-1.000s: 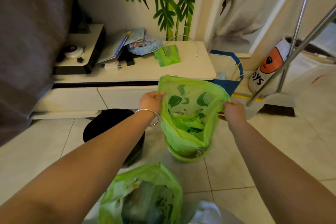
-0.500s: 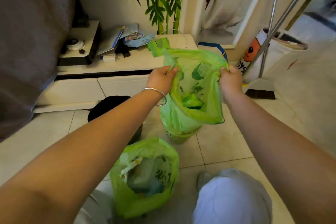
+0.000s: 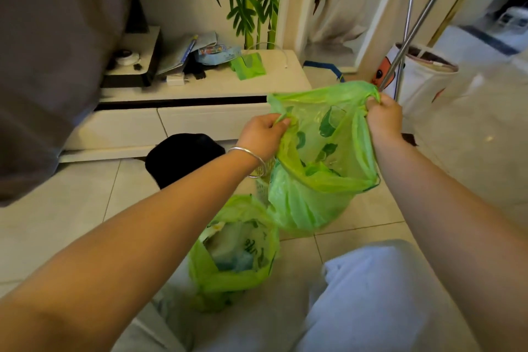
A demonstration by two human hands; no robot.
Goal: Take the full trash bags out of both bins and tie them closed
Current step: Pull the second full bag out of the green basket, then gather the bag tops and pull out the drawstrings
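I hold a green trash bag (image 3: 311,203) up by its rim, its mouth spread wide with green scraps inside. My left hand (image 3: 261,134) grips the left edge of the rim and my right hand (image 3: 384,117) grips the right edge. The bag hangs over a small pale mesh bin (image 3: 262,187), of which only a strip shows behind it. A second green bag (image 3: 237,251), full and untied, stands on the floor tiles in front of me. A black bin (image 3: 183,157) sits to the left by the cabinet.
A low white cabinet (image 3: 200,111) with papers, a charger and a green packet runs along the wall. Metal broom handles (image 3: 411,37) lean at the right beside a white toy sack (image 3: 423,77). My light trouser knee (image 3: 371,294) is at the bottom.
The bag has risen out of the mesh bin and shifted right, with both hands still holding its rim. The view has pulled back, showing more of the second bag and my knee.
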